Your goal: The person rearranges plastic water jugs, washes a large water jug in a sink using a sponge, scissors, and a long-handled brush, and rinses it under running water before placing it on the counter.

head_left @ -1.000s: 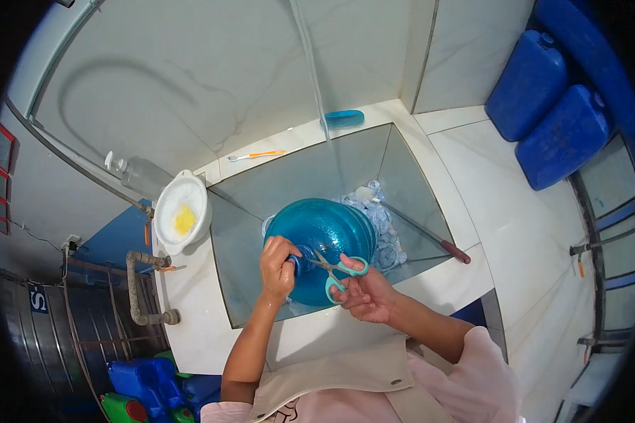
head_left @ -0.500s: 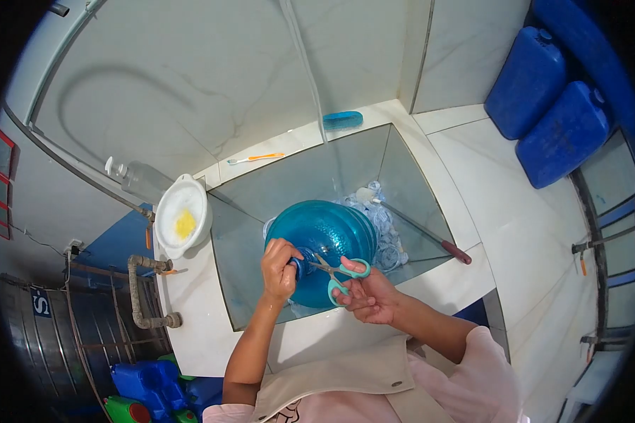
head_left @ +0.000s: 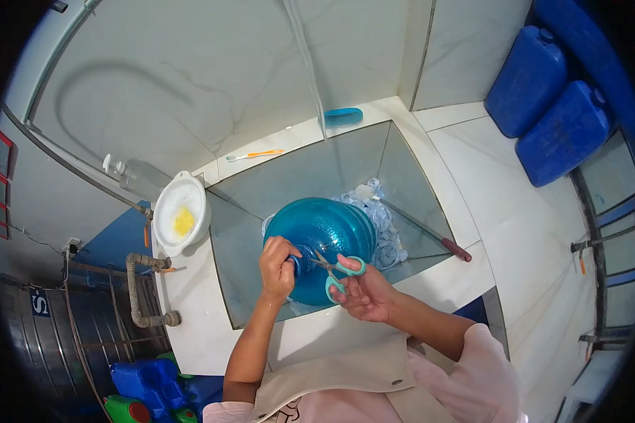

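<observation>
A large blue water jug (head_left: 328,225) lies on its side in the sunken basin, its neck toward me. My left hand (head_left: 277,268) is closed round the mouth of the jug. In my right hand (head_left: 363,290) are scissors (head_left: 329,267) with teal handles, fingers through the loops. The blades are apart and sit at the jug's neck, beside my left hand. Pale bluish crumpled pieces (head_left: 388,236) lie under and behind the jug.
A white bowl (head_left: 203,224) with suds and a yellow sponge stands left, near a clear pump bottle (head_left: 144,178). A toothbrush (head_left: 255,155) and blue brush (head_left: 343,117) lie on the back ledge. A red-handled rod (head_left: 456,250) crosses the right rim. Blue containers (head_left: 525,83) stand at right.
</observation>
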`<state>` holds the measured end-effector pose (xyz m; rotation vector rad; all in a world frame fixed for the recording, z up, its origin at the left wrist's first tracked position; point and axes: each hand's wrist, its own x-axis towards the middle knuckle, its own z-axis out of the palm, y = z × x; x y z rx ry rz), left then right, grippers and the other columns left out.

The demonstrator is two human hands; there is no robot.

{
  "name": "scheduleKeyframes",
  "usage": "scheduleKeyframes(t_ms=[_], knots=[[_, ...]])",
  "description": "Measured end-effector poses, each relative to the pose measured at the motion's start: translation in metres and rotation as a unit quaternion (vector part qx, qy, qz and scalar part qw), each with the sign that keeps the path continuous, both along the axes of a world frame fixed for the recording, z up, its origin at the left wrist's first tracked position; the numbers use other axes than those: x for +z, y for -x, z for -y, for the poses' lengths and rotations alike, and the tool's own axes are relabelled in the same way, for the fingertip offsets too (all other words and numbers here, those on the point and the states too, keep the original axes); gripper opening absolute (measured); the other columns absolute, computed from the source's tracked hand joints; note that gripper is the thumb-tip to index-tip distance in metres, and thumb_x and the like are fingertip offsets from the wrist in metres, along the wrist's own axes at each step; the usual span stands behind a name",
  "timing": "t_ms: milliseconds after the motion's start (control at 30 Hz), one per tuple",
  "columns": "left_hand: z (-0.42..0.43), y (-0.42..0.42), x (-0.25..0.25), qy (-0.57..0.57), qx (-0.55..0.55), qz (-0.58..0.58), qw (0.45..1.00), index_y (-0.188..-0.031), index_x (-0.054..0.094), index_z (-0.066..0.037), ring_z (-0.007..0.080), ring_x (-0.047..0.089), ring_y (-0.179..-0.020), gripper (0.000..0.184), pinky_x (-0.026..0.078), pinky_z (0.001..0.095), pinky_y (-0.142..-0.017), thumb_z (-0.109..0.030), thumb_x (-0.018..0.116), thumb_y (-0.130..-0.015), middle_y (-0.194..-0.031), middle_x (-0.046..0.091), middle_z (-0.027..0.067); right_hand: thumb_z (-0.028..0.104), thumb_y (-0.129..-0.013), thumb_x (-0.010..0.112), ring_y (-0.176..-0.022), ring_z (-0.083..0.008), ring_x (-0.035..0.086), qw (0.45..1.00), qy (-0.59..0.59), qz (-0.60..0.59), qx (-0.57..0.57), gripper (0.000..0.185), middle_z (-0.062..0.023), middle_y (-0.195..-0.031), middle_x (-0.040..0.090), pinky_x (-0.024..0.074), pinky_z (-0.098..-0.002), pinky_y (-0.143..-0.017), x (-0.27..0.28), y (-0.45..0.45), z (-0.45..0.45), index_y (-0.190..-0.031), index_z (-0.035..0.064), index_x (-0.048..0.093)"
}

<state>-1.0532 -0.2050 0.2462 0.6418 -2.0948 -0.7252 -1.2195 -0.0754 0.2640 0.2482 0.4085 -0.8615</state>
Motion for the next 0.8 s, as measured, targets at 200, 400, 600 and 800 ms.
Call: scheduleKeyframes(t_ms=[200, 400, 600, 800], knots=[[-0.001, -0.01, -0.003, -0.034, 0.034, -0.018, 0.999, -0.063, 0.054, 0.001, 0.0282, 0.049, -0.067, 0.014, 0.041, 0.0351, -0.065, -0.005, 0.043, -0.057, -0.069, 0.053, 0.0146, 0.056, -0.079, 0.058, -0.03, -0.0056, 0.034, 0.998, -0.014, 0.053, 0.038, 0.059, -0.0089, -0.062, 0.056, 0.0266, -0.0143, -0.027, -0.007, -0.004, -0.003, -0.078, -0.0025, 0.056], [-0.001, -0.012, -0.008, -0.053, 0.055, -0.036, 0.996, -0.064, 0.055, 0.001, 0.028, 0.051, -0.068, 0.015, 0.042, 0.0338, -0.067, -0.005, 0.043, -0.06, -0.07, 0.055, 0.0155, 0.057, -0.079, 0.058, -0.03, -0.0052, 0.033, 0.996, -0.041, 0.079, 0.032, 0.059, -0.0065, -0.06, 0.051, 0.0258, -0.0146, -0.027, -0.025, -0.013, -0.005, -0.077, -0.0025, 0.055], [-0.009, -0.005, -0.012, -0.125, 0.174, -0.056, 0.975, -0.065, 0.051, 0.001, 0.027, 0.048, -0.072, 0.013, 0.04, 0.0352, -0.07, -0.004, 0.039, -0.068, -0.072, 0.052, 0.0139, 0.058, -0.078, 0.058, -0.031, -0.0046, 0.031, 0.995, -0.026, 0.093, 0.0, 0.06, -0.0058, -0.06, 0.051, 0.0239, -0.0153, -0.027, -0.025, -0.011, -0.003, -0.078, -0.0023, 0.055], [-0.017, -0.001, -0.01, -0.13, 0.262, -0.004, 0.956, -0.074, 0.049, -0.001, 0.0267, 0.047, -0.079, 0.012, 0.038, 0.0358, -0.075, -0.004, 0.037, -0.075, -0.079, 0.051, 0.0126, 0.058, -0.08, 0.056, -0.031, -0.0042, 0.031, 0.996, -0.031, 0.089, 0.006, 0.059, -0.0056, -0.06, 0.052, 0.023, -0.0151, -0.028, -0.023, -0.017, -0.005, -0.079, -0.0011, 0.053]])
